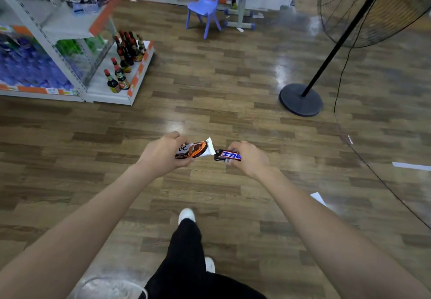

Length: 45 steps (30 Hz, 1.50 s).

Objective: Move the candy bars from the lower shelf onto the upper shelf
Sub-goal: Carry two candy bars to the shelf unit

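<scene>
My left hand (164, 153) grips a brown, orange and white candy bar (198, 150) by its left end, its crimped white tip pointing right. My right hand (250, 156) holds a dark brown candy bar with a blue-lettered white label (227, 155), pinched at its right end. Both bars hang over the wooden floor in the middle of the view, their free ends almost touching. The grey shelf unit with orange price strips (70, 30) stands at the upper left, well away from both hands.
Several dark sauce bottles with red caps (123, 63) stand on the shelf unit's bottom board. A blue plastic chair (206, 4) is at the back. A standing fan's black base (300, 99) and cable lie at the right. My legs and white shoes (186, 214) are below.
</scene>
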Available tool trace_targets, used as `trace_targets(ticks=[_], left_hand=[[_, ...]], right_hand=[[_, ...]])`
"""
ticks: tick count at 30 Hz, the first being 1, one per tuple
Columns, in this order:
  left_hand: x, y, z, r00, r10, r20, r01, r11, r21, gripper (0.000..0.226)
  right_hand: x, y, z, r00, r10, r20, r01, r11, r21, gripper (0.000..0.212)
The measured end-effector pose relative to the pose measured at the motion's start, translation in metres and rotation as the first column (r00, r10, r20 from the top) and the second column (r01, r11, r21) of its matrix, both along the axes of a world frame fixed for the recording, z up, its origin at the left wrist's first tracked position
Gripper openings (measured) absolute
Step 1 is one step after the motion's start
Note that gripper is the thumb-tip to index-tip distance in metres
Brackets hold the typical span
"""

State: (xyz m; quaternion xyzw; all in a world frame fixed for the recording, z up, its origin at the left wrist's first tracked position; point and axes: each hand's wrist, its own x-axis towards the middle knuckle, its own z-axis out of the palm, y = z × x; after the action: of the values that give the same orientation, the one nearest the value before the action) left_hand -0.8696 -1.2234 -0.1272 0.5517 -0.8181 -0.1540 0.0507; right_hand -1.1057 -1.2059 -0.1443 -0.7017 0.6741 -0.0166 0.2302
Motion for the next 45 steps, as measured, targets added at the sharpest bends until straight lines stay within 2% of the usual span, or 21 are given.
trace_targets(ticks=[11,16,20,31,39,45], left_hand=[[-0.017,-0.166,-0.025,1.000,0.009,-0.023,-0.007,0.998,0.057,0.046],[-0.019,-0.247,-0.020,1.000,0.007,0.018,-0.008,0.998,0.070,0.045],[-0.023,-0.304,-0.017,0.999,0.015,0.032,-0.018,0.997,0.076,0.045],[-0.061,-0.442,-0.033,0.998,0.045,0.039,-0.049,0.993,0.110,0.045],[-0.105,-0.580,-0.034,0.989,0.145,-0.019,-0.144,0.988,0.051,0.044],[-0.134,-0.653,-0.034,0.980,0.189,-0.061,-0.188,0.982,0.020,0.043]], right_hand=[[-0.017,-0.168,-0.027,1.000,0.005,-0.006,-0.004,0.997,0.082,0.031],[-0.016,-0.253,-0.023,0.997,0.037,-0.067,-0.031,0.995,0.095,0.026],[-0.019,-0.308,-0.019,0.999,0.037,-0.034,-0.035,0.998,0.059,0.025],[-0.062,-0.446,-0.035,0.999,0.043,-0.017,-0.041,0.994,0.100,0.024],[-0.117,-0.597,-0.032,0.995,0.080,-0.051,-0.077,0.995,0.064,0.026],[-0.144,-0.683,-0.030,0.991,0.120,-0.060,-0.116,0.991,0.063,0.025]])
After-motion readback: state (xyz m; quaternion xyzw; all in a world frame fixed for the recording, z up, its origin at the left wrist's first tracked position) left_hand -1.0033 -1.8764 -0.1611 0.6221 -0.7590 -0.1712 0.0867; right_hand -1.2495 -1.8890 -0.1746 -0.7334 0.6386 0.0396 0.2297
